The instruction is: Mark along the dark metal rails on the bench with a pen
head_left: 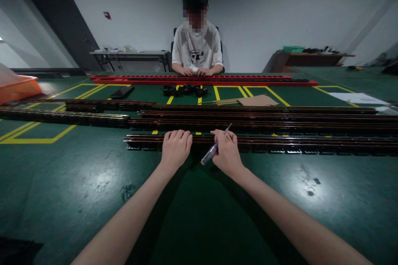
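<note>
Nearest to me on the green table is a long dark rail (289, 143) with shiny metal strips along it. My left hand (177, 145) lies over this rail near its left end, its fingers closed over the edge; the fingertips are hidden behind it. My right hand (228, 151) grips a small screwdriver (209, 154) with a clear handle. The screwdriver is tilted, its handle toward me and its thin shaft pointing up and away to the right. The right hand also rests at the same rail, a short way right of the left hand.
Behind lie several more dark rails (267, 115) and a shorter bundle (62, 116). Beyond are a cardboard piece (258, 100), black parts (185, 90), a black flat object (122, 92) and red rails (205, 80). A person (197, 45) sits opposite. An orange bin (18, 89) stands left.
</note>
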The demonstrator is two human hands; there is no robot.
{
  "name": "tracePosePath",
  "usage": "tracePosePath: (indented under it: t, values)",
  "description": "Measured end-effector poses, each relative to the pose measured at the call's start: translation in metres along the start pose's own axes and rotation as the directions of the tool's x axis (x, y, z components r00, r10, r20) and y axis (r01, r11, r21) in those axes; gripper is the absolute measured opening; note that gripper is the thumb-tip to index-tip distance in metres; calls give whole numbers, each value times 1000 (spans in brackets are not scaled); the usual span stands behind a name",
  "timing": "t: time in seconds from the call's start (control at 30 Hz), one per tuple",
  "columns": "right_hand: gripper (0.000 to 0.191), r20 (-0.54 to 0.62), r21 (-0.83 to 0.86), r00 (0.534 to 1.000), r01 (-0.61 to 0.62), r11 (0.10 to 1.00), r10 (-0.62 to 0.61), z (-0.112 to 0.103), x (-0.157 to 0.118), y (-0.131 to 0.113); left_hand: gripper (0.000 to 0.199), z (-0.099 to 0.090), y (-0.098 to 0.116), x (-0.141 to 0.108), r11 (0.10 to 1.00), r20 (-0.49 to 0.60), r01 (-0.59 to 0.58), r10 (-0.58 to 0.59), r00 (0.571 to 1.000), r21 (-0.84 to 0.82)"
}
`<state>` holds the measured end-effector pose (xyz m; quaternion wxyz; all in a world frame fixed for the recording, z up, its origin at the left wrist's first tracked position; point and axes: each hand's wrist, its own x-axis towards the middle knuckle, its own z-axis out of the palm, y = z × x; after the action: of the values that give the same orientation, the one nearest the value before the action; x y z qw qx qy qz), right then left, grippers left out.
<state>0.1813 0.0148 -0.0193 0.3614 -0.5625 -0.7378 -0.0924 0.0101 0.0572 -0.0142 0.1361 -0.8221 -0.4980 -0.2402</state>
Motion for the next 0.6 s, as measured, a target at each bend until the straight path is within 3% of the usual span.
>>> tracePosePath:
  t: [0.13, 0.37, 0.6]
  values:
    - [18, 30, -44, 999, 34, 998, -32, 3, 1, -1, 41, 0, 0, 0, 1000, 9, 0, 0, 1000, 4]
    - [26, 46, -197, 997, -46, 979, 56, 5, 1, -8, 40, 1, 0, 0, 1000, 7, 14, -14, 1000, 28]
    - [32, 32, -180, 997, -58, 982, 65, 3, 2, -12, 40, 0, 1, 0, 999, 1, 31, -31, 1000, 25]
